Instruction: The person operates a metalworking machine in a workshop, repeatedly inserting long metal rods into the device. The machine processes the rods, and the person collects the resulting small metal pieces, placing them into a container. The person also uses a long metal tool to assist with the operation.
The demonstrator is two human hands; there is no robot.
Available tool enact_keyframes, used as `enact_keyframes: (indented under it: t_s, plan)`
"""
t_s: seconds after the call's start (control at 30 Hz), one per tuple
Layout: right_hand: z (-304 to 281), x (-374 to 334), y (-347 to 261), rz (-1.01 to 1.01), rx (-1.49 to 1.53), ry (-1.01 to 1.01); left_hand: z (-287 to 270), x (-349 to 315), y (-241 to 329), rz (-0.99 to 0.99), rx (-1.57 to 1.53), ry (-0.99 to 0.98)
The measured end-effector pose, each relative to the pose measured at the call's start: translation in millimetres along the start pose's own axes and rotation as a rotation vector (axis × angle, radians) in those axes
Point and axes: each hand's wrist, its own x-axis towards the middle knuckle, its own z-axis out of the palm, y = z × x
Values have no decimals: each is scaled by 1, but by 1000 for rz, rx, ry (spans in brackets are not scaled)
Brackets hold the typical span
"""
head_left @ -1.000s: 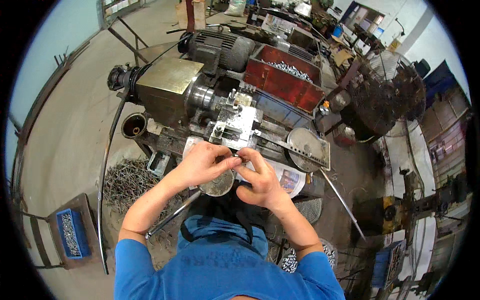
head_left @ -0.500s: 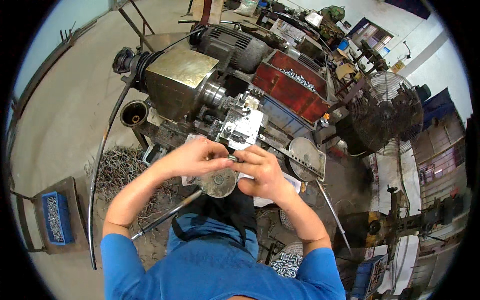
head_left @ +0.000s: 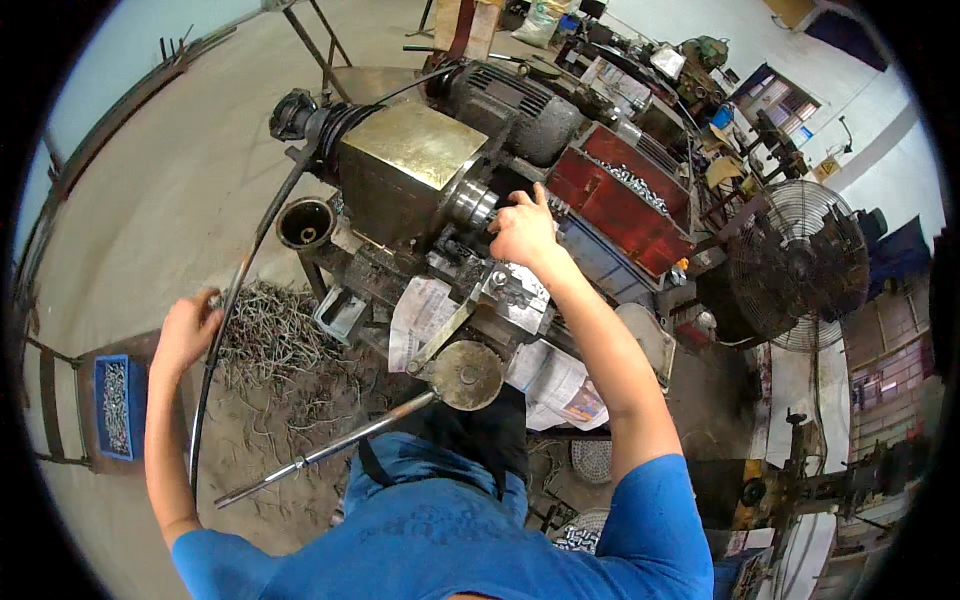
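Observation:
My right hand [head_left: 524, 232] is at the spindle nose [head_left: 470, 203] of a lathe-like machine. Its thumb side is bent in toward the spindle, one finger sticks up, and whatever the fingertips grip is hidden. Far to the left, my left hand [head_left: 185, 330] hovers beside a black hose [head_left: 238, 275], thumb and fingers curled toward each other. A tiny greyish bit shows at those fingertips, too small to name. Below my right hand sits the metal slide [head_left: 520, 300], with a flat lever [head_left: 445, 335] running down from it. A round metal disc [head_left: 467, 376] with a long rod handle [head_left: 330, 455] is close to my lap.
A blue bin of small metal parts [head_left: 118, 408] stands at far left. Tangled metal shavings [head_left: 270, 335] cover floor beside the machine. Behind it are a motor [head_left: 515, 108] and a red box of metal parts [head_left: 625, 200]. A caged fan [head_left: 800, 260] stands at right.
My hands were together in front of the slide around a small metal piece. They have parted: the right went up to the spindle, the left out to the left. The lever and rod handle show differently.

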Motion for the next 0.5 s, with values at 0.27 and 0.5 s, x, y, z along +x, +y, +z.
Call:
enact_keyframes:
  t_s: [0.27, 0.5]
  plan:
    - [2, 5, -2, 24, 2, -36, 55, -15, -15, -39, -58, 136]
    - [0, 7, -8, 35, 4, -33, 63, -8, -41, -56, 216, 177]
